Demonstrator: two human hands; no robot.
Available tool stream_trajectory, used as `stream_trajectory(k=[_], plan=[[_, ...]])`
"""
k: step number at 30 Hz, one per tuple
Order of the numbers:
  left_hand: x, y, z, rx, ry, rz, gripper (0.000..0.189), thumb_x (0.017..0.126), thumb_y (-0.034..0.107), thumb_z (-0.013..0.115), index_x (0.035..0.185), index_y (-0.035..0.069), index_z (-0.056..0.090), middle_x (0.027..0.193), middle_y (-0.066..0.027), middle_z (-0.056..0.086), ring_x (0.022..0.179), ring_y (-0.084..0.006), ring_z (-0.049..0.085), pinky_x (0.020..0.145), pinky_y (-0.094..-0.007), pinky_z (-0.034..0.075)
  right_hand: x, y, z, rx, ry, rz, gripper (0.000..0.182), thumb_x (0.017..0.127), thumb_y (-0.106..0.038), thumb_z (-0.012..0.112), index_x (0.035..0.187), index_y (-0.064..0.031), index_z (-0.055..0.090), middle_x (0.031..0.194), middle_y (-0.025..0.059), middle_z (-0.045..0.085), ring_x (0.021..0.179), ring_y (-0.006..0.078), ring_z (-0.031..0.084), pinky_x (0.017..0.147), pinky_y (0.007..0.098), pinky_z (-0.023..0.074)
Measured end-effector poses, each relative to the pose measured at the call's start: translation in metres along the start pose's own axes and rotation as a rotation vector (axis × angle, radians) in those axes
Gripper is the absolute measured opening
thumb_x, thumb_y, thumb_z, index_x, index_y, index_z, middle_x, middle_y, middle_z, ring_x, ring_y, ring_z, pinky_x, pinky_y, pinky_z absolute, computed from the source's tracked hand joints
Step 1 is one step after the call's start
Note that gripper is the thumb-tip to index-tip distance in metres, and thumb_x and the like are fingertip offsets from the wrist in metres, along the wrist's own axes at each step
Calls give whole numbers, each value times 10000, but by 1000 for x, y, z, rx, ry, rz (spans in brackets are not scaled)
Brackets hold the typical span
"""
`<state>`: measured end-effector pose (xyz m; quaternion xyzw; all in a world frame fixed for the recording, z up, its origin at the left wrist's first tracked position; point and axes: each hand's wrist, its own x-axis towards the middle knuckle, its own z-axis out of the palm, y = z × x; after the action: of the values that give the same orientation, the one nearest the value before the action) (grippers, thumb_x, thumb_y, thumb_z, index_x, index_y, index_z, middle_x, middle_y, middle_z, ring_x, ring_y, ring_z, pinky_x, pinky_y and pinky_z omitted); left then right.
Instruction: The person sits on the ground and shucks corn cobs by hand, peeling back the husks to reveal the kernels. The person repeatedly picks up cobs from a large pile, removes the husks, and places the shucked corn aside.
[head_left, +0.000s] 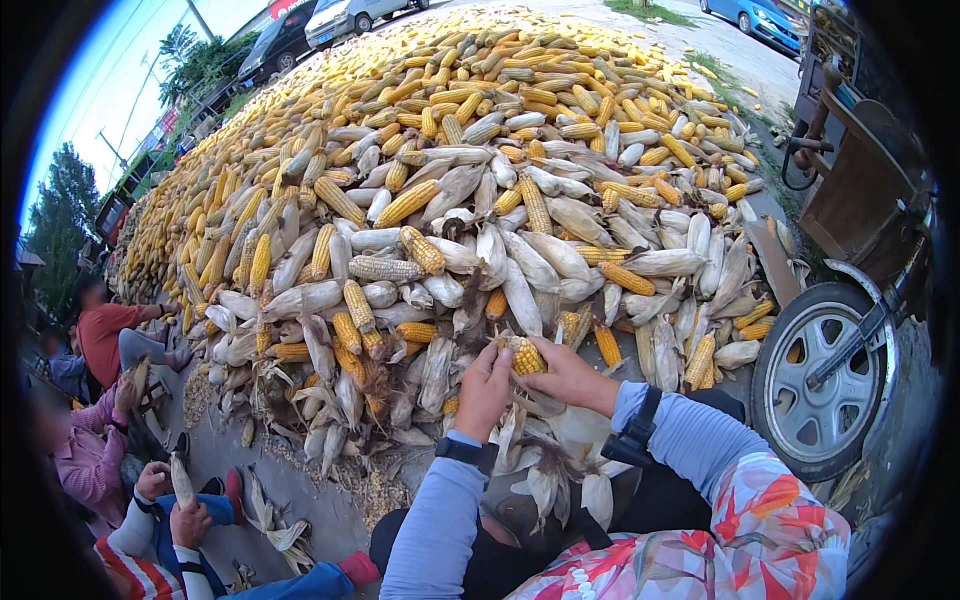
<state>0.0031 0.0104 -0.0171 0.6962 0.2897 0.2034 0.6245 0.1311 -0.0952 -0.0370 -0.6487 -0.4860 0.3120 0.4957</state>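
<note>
Between my two hands is a short yellow corn cob (529, 358), with pale husk at its left end and more husk hanging below it. My left hand (484, 388) pinches the husked end between thumb and fingers. Around the cob's other side, my right hand (568, 376) closes with its thumb on top. Just beyond my hands rises a large heap of corn (450, 165), mostly bare yellow cobs at the back and many ears in dry husks at the front. Loose dry husks (544, 480) hang and lie below my hands.
A three-wheeled cart's front wheel (819, 381) stands close at my right. Several co-workers sit on the left; one person's hands hold a husked ear (181, 480). Stripped husks (277, 525) lie on the concrete ground (330, 510). Parked vehicles (352, 19) stand beyond the heap.
</note>
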Motion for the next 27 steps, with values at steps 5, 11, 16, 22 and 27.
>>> stream_trajectory(k=[5,11,16,22,27], plan=[[5,-15,12,-294,97,-40,271,955,140,485,1136,-28,598,960,-53,633,848,-86,551,747,-241,463,3,10,-5,2,-66,27,493,750,-155,669,1177,9,484,953,181,618,867,283,607,788,351,466],[10,-26,10,-265,239,19,232,958,133,473,1030,-24,628,912,-47,638,811,-84,554,735,-242,461,5,12,6,-23,55,-116,603,747,-181,696,1257,35,459,1097,210,592,1028,285,583,901,332,444],[10,-18,10,-449,412,-47,247,974,161,439,980,-22,605,900,-73,632,780,-122,572,721,-271,470,7,9,-1,-87,132,-57,607,775,-153,686,1290,43,430,1199,211,559,1107,280,554,943,330,419],[6,-11,12,-671,401,-177,270,988,182,399,1035,-30,560,934,-109,623,785,-167,601,693,-305,500,8,10,3,159,191,-47,549,813,-157,679,1269,33,442,1067,133,617,1009,181,569,897,306,439],[3,3,15,-717,373,-190,278,993,199,394,1024,-27,554,920,-110,615,767,-182,603,656,-313,509,13,12,-1,302,192,27,486,821,-169,682,1212,25,470,1046,89,616,961,133,563,864,292,451]])
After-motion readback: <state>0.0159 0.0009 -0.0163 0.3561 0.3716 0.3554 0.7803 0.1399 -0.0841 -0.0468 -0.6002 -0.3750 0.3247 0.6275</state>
